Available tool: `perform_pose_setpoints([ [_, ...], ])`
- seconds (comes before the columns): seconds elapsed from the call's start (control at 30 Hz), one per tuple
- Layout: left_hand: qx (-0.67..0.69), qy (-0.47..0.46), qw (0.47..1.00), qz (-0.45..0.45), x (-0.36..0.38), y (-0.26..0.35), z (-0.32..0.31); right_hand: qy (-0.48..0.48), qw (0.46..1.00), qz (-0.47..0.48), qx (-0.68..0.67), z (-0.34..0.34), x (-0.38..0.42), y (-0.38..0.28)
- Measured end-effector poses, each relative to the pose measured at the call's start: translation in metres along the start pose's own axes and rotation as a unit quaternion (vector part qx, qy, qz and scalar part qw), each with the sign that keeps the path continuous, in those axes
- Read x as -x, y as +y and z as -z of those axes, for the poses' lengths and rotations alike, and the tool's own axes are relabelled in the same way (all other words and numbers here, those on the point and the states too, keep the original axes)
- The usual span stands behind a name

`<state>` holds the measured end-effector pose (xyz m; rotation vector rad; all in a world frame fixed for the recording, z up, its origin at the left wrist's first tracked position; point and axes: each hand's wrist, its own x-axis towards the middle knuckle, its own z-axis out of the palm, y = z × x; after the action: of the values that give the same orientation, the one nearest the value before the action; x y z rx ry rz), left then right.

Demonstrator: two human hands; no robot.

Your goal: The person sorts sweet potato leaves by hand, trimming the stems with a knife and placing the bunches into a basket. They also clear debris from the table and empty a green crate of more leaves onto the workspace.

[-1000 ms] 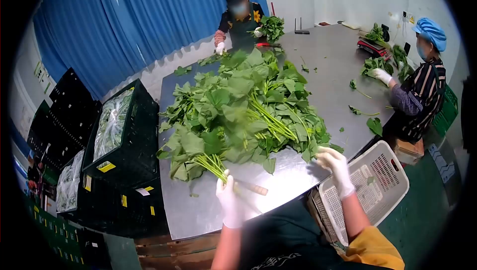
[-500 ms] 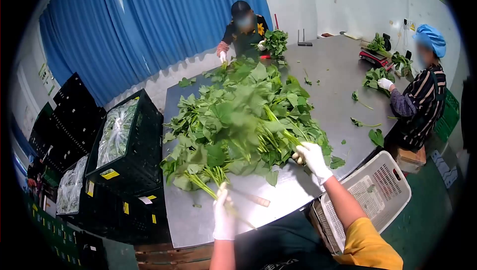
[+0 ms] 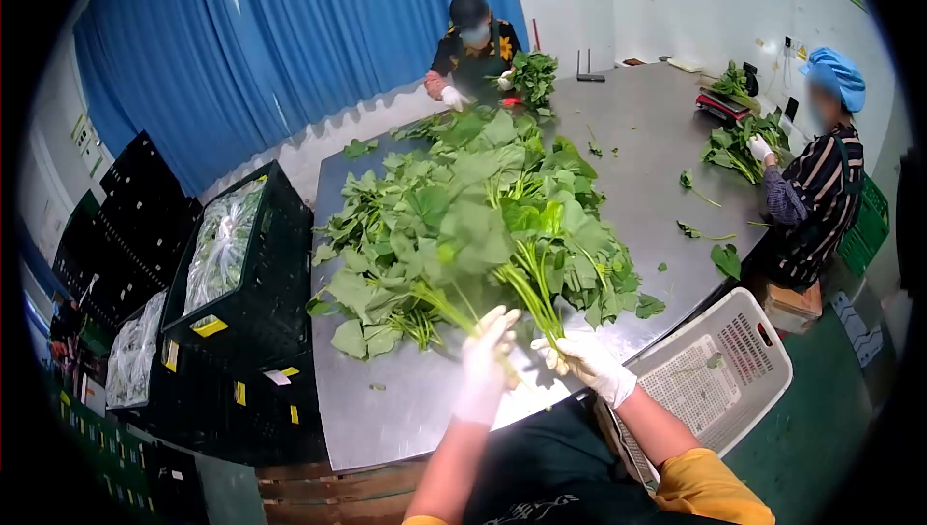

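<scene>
In white gloves, both my hands are over the near part of the metal table, close together. My left hand (image 3: 491, 356), a little blurred, is closed on a few long pale-green stems of leafy greens (image 3: 446, 305), their leaves pointing away from me. Just right of it, my right hand (image 3: 587, 367) grips a thicker bunch of leafy stems (image 3: 531, 283) by the cut ends. Beyond lies a big heap of the same broad-leaved greens (image 3: 386, 201), which the held leaves overlap.
A pale plastic basket (image 3: 758, 375) stands at the table's right edge. Dark crates (image 3: 280, 255) with bagged greens are stacked at left. One co-worker (image 3: 473, 61) handles greens across the metal table (image 3: 637, 148); another (image 3: 821, 177) holds a bunch near a red scale (image 3: 719, 107).
My left hand has moved right and up with its stems, and my right hand has come left and down, bringing the bunches together. The right co-worker has raised a bunch of greens.
</scene>
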<state>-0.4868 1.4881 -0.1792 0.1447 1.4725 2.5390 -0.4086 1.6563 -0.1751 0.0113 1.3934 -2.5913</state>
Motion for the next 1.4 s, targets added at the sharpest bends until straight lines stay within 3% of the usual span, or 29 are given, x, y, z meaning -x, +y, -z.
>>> perform_pose_setpoints([
  [0.17, -0.04, -0.014, 0.999, 0.027, 0.017, 0.016, -0.018, 0.03, 0.997, -0.039, 0.059, -0.007, 0.007, 0.02],
  [0.23, 0.039, 0.041, 0.994, 0.092, 0.022, 0.016, -0.018, 0.13, 0.99, 0.018, 0.051, -0.021, 0.008, 0.02],
  [0.37, 0.021, 0.05, 0.996, 0.072, 0.03, 0.022, -0.028, 0.233, 0.968, 0.033, -0.09, -0.024, 0.003, 0.036],
  [0.57, 0.04, 0.057, 0.993, 0.093, 0.031, 0.014, -0.027, 0.221, 0.973, 0.062, 0.029, -0.03, 0.011, 0.04],
  [0.7, 0.011, 0.057, 0.995, 0.079, 0.034, 0.011, -0.021, 0.232, 0.967, 0.065, -0.079, -0.035, 0.017, 0.032],
  [0.77, 0.034, 0.073, 0.994, 0.08, 0.034, 0.008, -0.019, 0.206, 0.973, 0.049, -0.088, -0.025, 0.014, 0.041],
  [0.83, 0.043, 0.079, 0.992, 0.086, 0.036, 0.01, -0.015, 0.137, 0.968, 0.055, -0.201, -0.024, 0.012, 0.045],
  [0.9, 0.068, 0.08, 0.991, 0.081, 0.036, 0.006, -0.008, 0.13, 0.962, 0.042, -0.235, -0.028, 0.012, 0.045],
  [0.93, -0.021, 0.066, 0.997, 0.033, 0.04, 0.004, -0.004, 0.127, 0.955, 0.026, -0.265, -0.03, 0.015, 0.042],
  [0.97, -0.021, 0.065, 0.997, 0.031, 0.038, 0.009, -0.001, 0.124, 0.947, 0.012, -0.295, -0.032, 0.016, 0.039],
  [1.03, 0.136, 0.191, 0.972, 0.012, 0.035, 0.026, 0.017, 0.185, 0.927, 0.034, -0.324, 0.003, 0.012, 0.053],
  [1.07, 0.129, 0.181, 0.975, -0.031, 0.028, 0.033, 0.043, 0.217, 0.958, 0.058, -0.176, 0.006, 0.017, 0.044],
  [1.13, 0.128, 0.185, 0.97, -0.096, 0.02, 0.049, 0.056, 0.303, 0.948, 0.055, 0.075, 0.016, 0.017, 0.036],
  [1.17, 0.131, 0.203, 0.963, -0.116, 0.026, 0.064, 0.042, 0.343, 0.914, 0.055, 0.208, 0.046, 0.008, 0.054],
  [1.23, 0.127, 0.182, 0.968, -0.113, 0.031, 0.066, 0.033, 0.421, 0.781, 0.115, 0.447, 0.076, 0.0, 0.064],
  [1.27, 0.1, 0.157, 0.979, -0.078, 0.033, 0.063, 0.032, 0.426, 0.778, 0.119, 0.447, 0.077, -0.001, 0.059],
  [1.33, 0.073, 0.121, 0.99, -0.023, 0.041, 0.054, 0.024, 0.443, 0.767, 0.262, 0.383, 0.077, -0.004, 0.055],
  [1.37, 0.016, 0.118, 0.993, 0.0, 0.047, 0.054, 0.013, 0.445, 0.767, 0.262, 0.381, 0.058, 0.001, 0.041],
  [1.4, 0.024, 0.097, 0.995, 0.024, 0.053, 0.056, -0.001, 0.375, 0.865, 0.208, 0.262, 0.021, 0.015, 0.015],
])
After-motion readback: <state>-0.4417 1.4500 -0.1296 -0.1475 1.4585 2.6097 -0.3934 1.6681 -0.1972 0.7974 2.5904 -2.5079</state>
